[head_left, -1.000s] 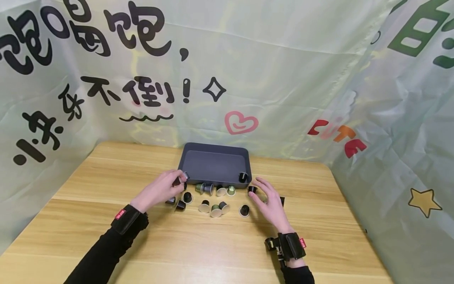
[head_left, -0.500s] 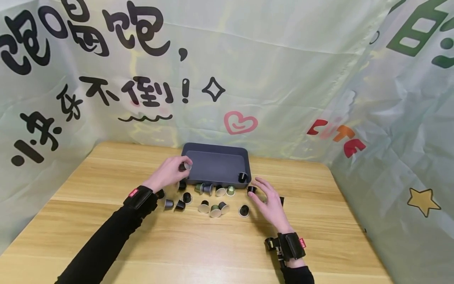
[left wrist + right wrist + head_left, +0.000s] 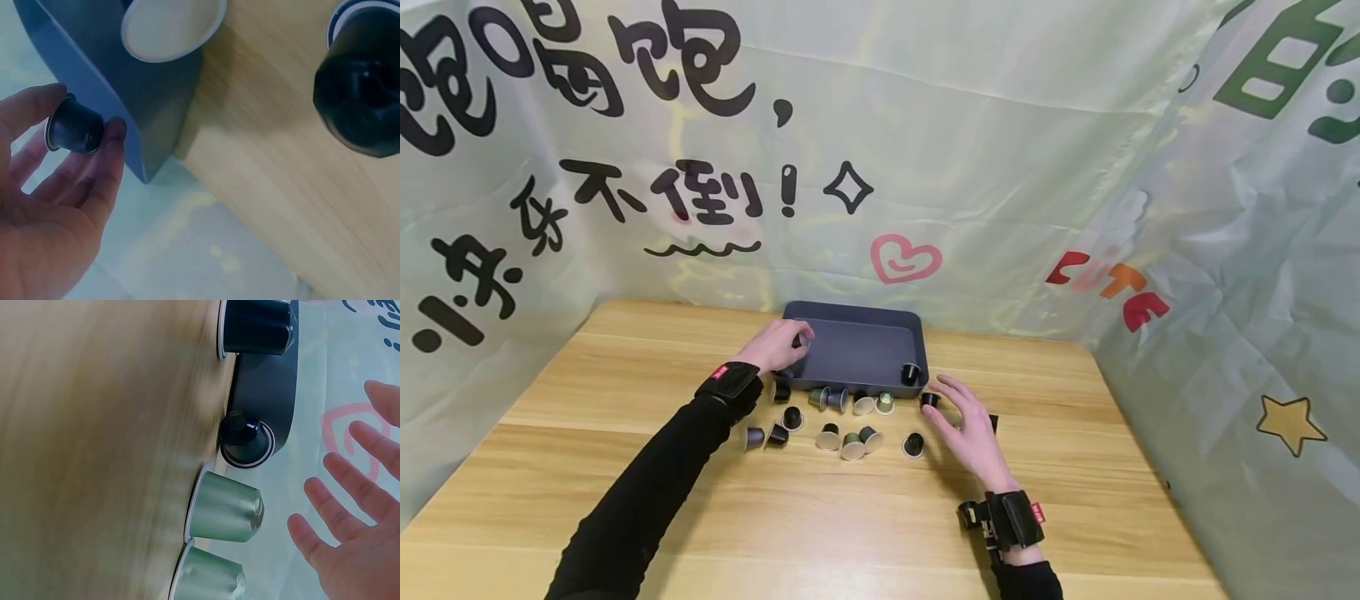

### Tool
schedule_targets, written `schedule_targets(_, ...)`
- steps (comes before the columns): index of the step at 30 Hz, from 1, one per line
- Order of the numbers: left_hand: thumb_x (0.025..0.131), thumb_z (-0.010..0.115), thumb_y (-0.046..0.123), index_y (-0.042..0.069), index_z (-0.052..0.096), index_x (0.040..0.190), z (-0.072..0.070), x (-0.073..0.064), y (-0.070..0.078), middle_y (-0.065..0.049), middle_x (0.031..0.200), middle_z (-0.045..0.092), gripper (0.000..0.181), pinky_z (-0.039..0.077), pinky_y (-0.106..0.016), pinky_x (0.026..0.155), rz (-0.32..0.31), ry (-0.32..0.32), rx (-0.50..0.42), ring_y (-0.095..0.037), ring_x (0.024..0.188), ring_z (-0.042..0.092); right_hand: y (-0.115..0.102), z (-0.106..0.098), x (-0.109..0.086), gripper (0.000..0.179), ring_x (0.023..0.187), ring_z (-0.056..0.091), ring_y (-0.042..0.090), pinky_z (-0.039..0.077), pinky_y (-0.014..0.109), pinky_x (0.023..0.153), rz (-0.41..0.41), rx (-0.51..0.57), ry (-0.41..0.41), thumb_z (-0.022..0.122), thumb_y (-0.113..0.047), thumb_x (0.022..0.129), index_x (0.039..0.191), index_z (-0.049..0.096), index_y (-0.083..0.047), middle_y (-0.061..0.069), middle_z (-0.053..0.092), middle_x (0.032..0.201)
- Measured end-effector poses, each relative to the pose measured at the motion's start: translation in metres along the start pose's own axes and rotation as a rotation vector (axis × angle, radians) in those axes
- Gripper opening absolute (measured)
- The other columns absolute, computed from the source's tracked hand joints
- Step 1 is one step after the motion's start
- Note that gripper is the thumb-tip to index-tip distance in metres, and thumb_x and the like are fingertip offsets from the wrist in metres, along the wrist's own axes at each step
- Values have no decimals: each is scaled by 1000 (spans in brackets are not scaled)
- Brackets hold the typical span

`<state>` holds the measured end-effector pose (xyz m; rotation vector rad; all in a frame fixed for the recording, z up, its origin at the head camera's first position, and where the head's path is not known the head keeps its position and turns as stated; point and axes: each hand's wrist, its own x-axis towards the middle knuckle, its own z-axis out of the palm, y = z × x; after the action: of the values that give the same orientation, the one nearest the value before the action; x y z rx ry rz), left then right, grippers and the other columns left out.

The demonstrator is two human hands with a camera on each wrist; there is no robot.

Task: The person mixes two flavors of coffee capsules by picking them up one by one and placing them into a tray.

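My left hand [image 3: 775, 346] is over the left side of the dark grey tray [image 3: 865, 342]. Its thumb and fingers pinch a dark coffee capsule [image 3: 75, 127], which the left wrist view shows beside the tray wall. A black capsule [image 3: 910, 373] sits inside the tray at the right. Right of the tray, my right hand [image 3: 973, 433] has its fingers spread and holds nothing. Nearest its fingertips in the head view is a black capsule [image 3: 929, 400]. In the right wrist view, green capsules [image 3: 226, 506] stand on the wood below the open fingers.
Several black, green and grey capsules lie in loose rows in front of the tray, among them a green capsule [image 3: 852, 446] and a black capsule [image 3: 913, 445]. A printed cloth [image 3: 1000, 208] hangs behind the wooden table [image 3: 820, 533].
My left hand has lifted the dark capsule from the left of the tray and carried it up and rightward over the tray. The right hand has stayed in place.
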<state>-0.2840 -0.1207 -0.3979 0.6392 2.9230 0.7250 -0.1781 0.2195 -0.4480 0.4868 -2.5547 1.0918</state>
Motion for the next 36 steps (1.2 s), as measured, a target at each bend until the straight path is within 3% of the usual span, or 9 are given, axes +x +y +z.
schedule_targets(3,100,58,9,1,63,127,1,2,-1,-18,120,68,29,49,-40,83,-26,-29,23,-26,89,60,0,1,0,42,135,51,44,39,65,112,-5,-2,6,70,-20,94,132,63,-3,21,55,146)
schedule_targets(6,101,57,11,3,61,132,0,0,-1,-19,132,64,32,51,-45,92,-39,-38,12,-32,105,63,0,2,0,42,135,51,44,40,66,112,-11,-5,10,70,-19,94,132,64,-3,21,55,145)
schedule_targets(10,103,55,14,8,56,140,-5,-8,-1,-20,148,54,37,48,-50,100,-40,-2,-55,-37,120,60,1,2,0,42,134,52,44,40,66,111,-19,-11,13,71,-19,94,132,64,-3,22,56,145)
schedule_targets(12,104,53,16,8,54,142,-8,-15,-3,-21,150,51,38,48,-52,97,-36,22,-99,-39,115,60,2,1,0,41,134,52,44,40,67,111,-18,-11,16,71,-19,93,131,64,-4,22,56,145)
schedule_targets(15,105,51,17,5,52,143,-12,-31,-11,-23,151,50,41,47,-58,103,-29,63,-148,-43,122,58,4,-2,-2,41,133,52,45,39,68,111,-23,-8,18,71,-17,93,131,64,-3,23,56,144)
schedule_targets(19,103,51,16,-2,49,143,-12,-61,-26,-27,150,48,44,35,-66,115,-5,103,-216,-47,139,44,9,-9,-6,41,134,50,47,37,67,112,-5,-7,8,70,-15,94,131,63,-1,25,54,145)
schedule_targets(27,102,57,20,-8,46,142,4,-119,-47,-32,145,50,50,36,-69,112,-15,144,-248,-53,134,46,19,-28,-14,45,139,44,47,32,69,114,67,-47,-46,68,-17,96,137,58,-1,26,49,149)
schedule_targets(31,102,58,23,-7,43,145,11,-134,-50,-35,146,47,55,36,-70,111,-69,128,-288,-55,134,45,25,-33,-13,47,137,45,49,32,71,114,63,-72,-52,70,-15,93,136,58,-1,28,49,148)
schedule_targets(36,103,55,31,-5,38,148,13,-140,-51,-36,149,42,60,36,-71,110,-123,90,-310,-57,136,41,33,-37,-10,48,135,46,51,33,71,112,44,-104,-63,71,-14,92,135,58,3,31,49,146)
